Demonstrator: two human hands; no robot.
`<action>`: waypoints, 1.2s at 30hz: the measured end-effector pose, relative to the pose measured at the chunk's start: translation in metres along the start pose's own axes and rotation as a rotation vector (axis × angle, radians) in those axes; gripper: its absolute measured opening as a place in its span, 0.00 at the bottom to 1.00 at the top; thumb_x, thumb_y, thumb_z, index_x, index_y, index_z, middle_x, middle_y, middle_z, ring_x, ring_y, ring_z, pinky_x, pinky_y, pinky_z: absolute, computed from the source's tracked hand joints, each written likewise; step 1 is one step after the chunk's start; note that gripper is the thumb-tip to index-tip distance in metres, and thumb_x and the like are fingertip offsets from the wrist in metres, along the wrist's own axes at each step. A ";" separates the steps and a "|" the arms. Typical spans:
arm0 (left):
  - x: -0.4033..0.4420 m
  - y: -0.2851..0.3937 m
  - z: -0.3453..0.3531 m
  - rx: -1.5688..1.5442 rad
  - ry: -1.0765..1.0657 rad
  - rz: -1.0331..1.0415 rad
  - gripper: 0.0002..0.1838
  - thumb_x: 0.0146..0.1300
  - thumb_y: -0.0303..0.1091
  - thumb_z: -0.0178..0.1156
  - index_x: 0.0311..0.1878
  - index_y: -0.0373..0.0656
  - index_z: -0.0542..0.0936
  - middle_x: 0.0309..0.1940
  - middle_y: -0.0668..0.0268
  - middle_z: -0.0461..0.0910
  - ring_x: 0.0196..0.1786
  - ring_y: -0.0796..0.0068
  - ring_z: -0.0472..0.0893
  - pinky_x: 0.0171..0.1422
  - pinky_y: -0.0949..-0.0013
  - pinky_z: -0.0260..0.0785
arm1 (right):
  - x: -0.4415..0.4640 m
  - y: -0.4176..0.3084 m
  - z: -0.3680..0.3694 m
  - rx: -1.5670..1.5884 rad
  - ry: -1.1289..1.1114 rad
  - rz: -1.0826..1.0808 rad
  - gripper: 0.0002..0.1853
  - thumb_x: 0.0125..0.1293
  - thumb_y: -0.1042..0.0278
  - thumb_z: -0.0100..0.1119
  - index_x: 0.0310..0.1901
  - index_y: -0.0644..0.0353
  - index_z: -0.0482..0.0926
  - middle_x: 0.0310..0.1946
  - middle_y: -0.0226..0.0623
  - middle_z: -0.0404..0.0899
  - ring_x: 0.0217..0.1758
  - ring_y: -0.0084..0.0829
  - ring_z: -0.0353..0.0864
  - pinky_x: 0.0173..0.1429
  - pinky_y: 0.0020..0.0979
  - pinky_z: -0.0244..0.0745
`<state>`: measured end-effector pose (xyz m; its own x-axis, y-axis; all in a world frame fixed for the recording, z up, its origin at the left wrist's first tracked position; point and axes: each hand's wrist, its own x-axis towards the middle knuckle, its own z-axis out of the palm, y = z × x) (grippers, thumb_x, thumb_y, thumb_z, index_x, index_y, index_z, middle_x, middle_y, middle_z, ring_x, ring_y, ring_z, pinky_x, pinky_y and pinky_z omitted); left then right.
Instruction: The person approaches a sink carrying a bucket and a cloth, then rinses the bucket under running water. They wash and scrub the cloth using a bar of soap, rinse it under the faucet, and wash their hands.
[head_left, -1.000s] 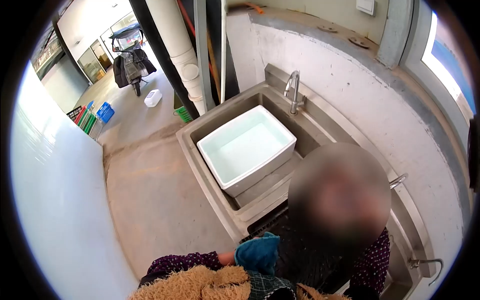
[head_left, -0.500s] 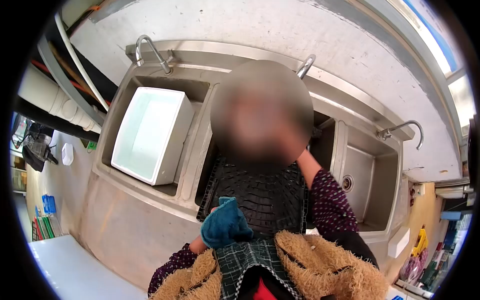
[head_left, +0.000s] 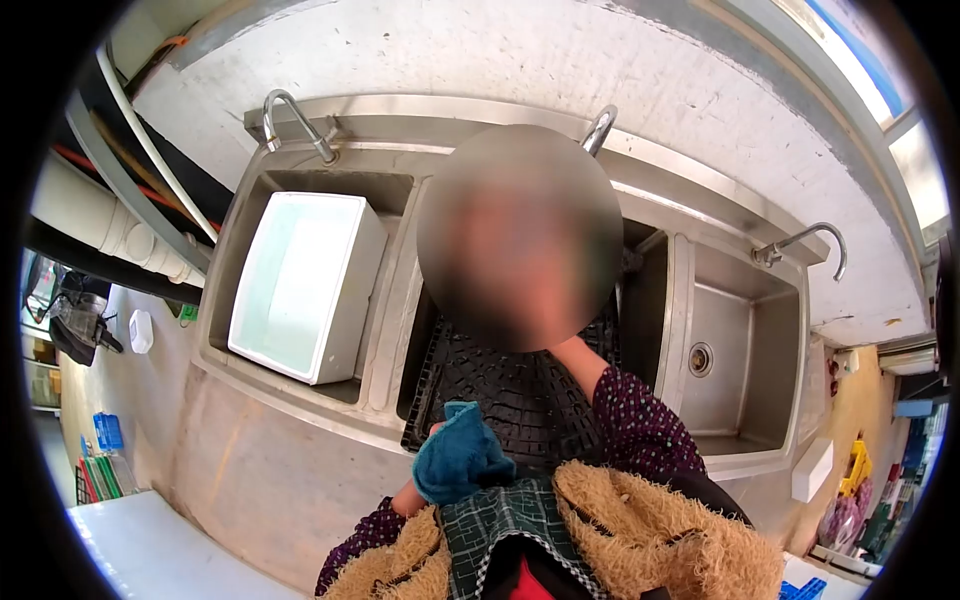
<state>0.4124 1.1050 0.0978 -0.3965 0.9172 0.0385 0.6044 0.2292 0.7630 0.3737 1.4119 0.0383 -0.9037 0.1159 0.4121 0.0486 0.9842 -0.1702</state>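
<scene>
My left hand (head_left: 408, 498) is closed around a bunched teal cloth (head_left: 462, 456) near the front edge of the middle sink. The cloth covers most of its fingers. Reaching forward over that sink, my right hand (head_left: 548, 318) enters a round blurred patch, which hides its fingers and anything they touch. Below the patch, a black plastic crate (head_left: 500, 395) with a ribbed, slotted surface lies in the middle sink.
The left sink (head_left: 398, 215) holds a white foam box (head_left: 352, 300) with clear water in it. To the right is a bare steel sink (head_left: 740, 350) with a drain. Curved taps (head_left: 300, 108) rise along the back ledge. A steel counter (head_left: 270, 450) extends at front left.
My right forearm has shifted left and towards me, with the hand still inside the blur. The teal cloth stays in my left hand, and the view has tilted slightly.
</scene>
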 end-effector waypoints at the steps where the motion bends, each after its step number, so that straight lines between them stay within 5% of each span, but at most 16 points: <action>1: 0.003 0.006 -0.005 0.002 0.003 0.001 0.22 0.46 0.42 0.74 0.42 0.43 0.80 0.38 0.64 0.81 0.43 0.67 0.80 0.56 0.65 0.71 | 0.005 0.006 0.008 -0.003 0.047 -0.022 0.31 0.47 0.68 0.70 0.57 0.57 0.72 0.53 0.40 0.72 0.64 0.42 0.66 0.64 0.53 0.56; 4: 0.006 0.011 -0.014 0.018 0.020 -0.004 0.17 0.48 0.52 0.71 0.34 0.52 0.84 0.35 0.67 0.81 0.39 0.64 0.77 0.48 0.64 0.66 | 0.016 0.014 0.014 0.009 -0.185 -0.054 0.26 0.50 0.69 0.68 0.53 0.56 0.73 0.48 0.37 0.75 0.60 0.38 0.71 0.63 0.51 0.57; 6: 0.001 0.006 -0.010 -0.264 0.101 -0.103 0.20 0.48 0.54 0.71 0.37 0.51 0.83 0.34 0.68 0.80 0.41 0.63 0.77 0.52 0.63 0.65 | 0.022 0.008 0.010 0.049 -0.087 -0.109 0.23 0.52 0.70 0.67 0.52 0.56 0.73 0.44 0.38 0.76 0.53 0.39 0.75 0.59 0.48 0.61; 8: 0.001 0.009 -0.011 -0.073 0.062 -0.057 0.21 0.48 0.54 0.71 0.38 0.49 0.82 0.34 0.68 0.80 0.42 0.62 0.77 0.53 0.62 0.65 | 0.031 0.004 0.012 0.090 0.001 -0.173 0.20 0.55 0.70 0.65 0.51 0.56 0.73 0.41 0.38 0.78 0.46 0.40 0.79 0.55 0.45 0.66; 10: 0.006 0.025 -0.027 0.116 0.015 -0.021 0.22 0.48 0.53 0.72 0.40 0.47 0.82 0.34 0.67 0.80 0.43 0.62 0.77 0.55 0.61 0.64 | 0.046 0.001 0.025 0.368 0.078 0.296 0.13 0.63 0.69 0.59 0.49 0.58 0.72 0.31 0.39 0.78 0.30 0.44 0.79 0.38 0.37 0.72; 13: 0.007 0.026 -0.033 0.061 -0.141 -0.162 0.28 0.50 0.54 0.71 0.46 0.43 0.80 0.38 0.65 0.80 0.46 0.63 0.78 0.58 0.61 0.65 | 0.077 0.002 0.031 0.778 0.214 0.433 0.11 0.70 0.64 0.54 0.47 0.62 0.73 0.20 0.38 0.74 0.21 0.42 0.74 0.25 0.35 0.67; 14: -0.007 0.006 -0.011 0.029 -0.035 -0.132 0.30 0.50 0.53 0.71 0.49 0.41 0.79 0.41 0.64 0.80 0.48 0.63 0.78 0.61 0.62 0.64 | 0.083 0.004 0.030 0.779 0.208 0.424 0.11 0.70 0.64 0.54 0.47 0.62 0.73 0.20 0.38 0.74 0.21 0.42 0.74 0.25 0.35 0.67; 16: -0.031 -0.022 0.015 -0.004 0.076 -0.104 0.32 0.50 0.52 0.72 0.52 0.39 0.77 0.43 0.62 0.80 0.50 0.64 0.78 0.64 0.62 0.63 | 0.090 0.007 0.027 0.988 -0.012 0.539 0.11 0.74 0.63 0.50 0.43 0.62 0.75 0.20 0.24 0.69 0.21 0.18 0.68 0.26 0.22 0.60; 17: -0.039 -0.032 0.023 -0.135 0.148 -0.093 0.33 0.51 0.51 0.72 0.55 0.38 0.76 0.45 0.62 0.80 0.52 0.65 0.78 0.65 0.62 0.63 | 0.089 0.000 0.017 1.142 0.000 0.560 0.14 0.75 0.58 0.48 0.43 0.62 0.74 0.19 0.24 0.66 0.17 0.16 0.63 0.22 0.21 0.56; 19: -0.030 -0.024 0.017 -0.273 0.253 -0.087 0.35 0.51 0.49 0.72 0.57 0.38 0.74 0.47 0.61 0.80 0.53 0.65 0.78 0.66 0.62 0.63 | 0.106 -0.001 -0.014 1.205 -0.081 0.683 0.16 0.75 0.55 0.47 0.43 0.62 0.74 0.18 0.25 0.65 0.16 0.16 0.60 0.19 0.22 0.54; 22: -0.026 -0.011 -0.001 -0.439 -0.032 -0.264 0.34 0.52 0.46 0.72 0.58 0.38 0.73 0.48 0.62 0.80 0.53 0.68 0.78 0.64 0.64 0.66 | 0.119 -0.005 -0.044 1.287 -0.225 0.865 0.19 0.76 0.52 0.45 0.45 0.62 0.74 0.18 0.27 0.66 0.13 0.16 0.58 0.16 0.23 0.52; 24: -0.030 -0.014 0.003 -0.037 0.123 -0.098 0.31 0.51 0.43 0.72 0.56 0.37 0.74 0.47 0.62 0.80 0.49 0.69 0.79 0.59 0.66 0.69 | 0.124 -0.006 -0.064 1.329 -0.322 0.956 0.20 0.76 0.51 0.43 0.50 0.61 0.73 0.20 0.29 0.69 0.12 0.17 0.58 0.15 0.22 0.53; 30: 0.000 0.005 -0.019 -0.484 0.113 -0.263 0.16 0.46 0.44 0.73 0.32 0.44 0.82 0.30 0.64 0.82 0.39 0.65 0.80 0.49 0.66 0.70 | 0.123 -0.014 -0.132 1.414 -0.483 1.000 0.18 0.76 0.57 0.44 0.59 0.59 0.68 0.23 0.32 0.69 0.14 0.17 0.52 0.17 0.22 0.47; 32: 0.004 0.004 -0.022 -0.152 0.010 -0.092 0.17 0.45 0.43 0.73 0.32 0.42 0.80 0.28 0.64 0.81 0.33 0.64 0.79 0.41 0.66 0.70 | 0.120 -0.017 -0.148 1.461 -0.522 1.012 0.18 0.76 0.58 0.45 0.60 0.59 0.68 0.23 0.33 0.68 0.14 0.17 0.52 0.17 0.22 0.47; 33: 0.000 0.001 -0.014 -0.597 0.181 -0.175 0.19 0.45 0.45 0.73 0.33 0.42 0.80 0.25 0.64 0.81 0.32 0.64 0.79 0.39 0.64 0.70 | 0.114 -0.019 -0.158 1.462 -0.531 1.023 0.18 0.76 0.59 0.45 0.61 0.59 0.67 0.23 0.34 0.69 0.14 0.17 0.53 0.17 0.21 0.47; 36: -0.010 -0.001 0.000 -0.558 0.089 -0.270 0.18 0.46 0.46 0.73 0.34 0.45 0.80 0.28 0.65 0.82 0.38 0.69 0.80 0.49 0.64 0.69 | 0.091 -0.022 -0.173 1.523 -0.580 1.001 0.19 0.75 0.62 0.46 0.64 0.57 0.66 0.24 0.35 0.69 0.13 0.16 0.51 0.17 0.22 0.46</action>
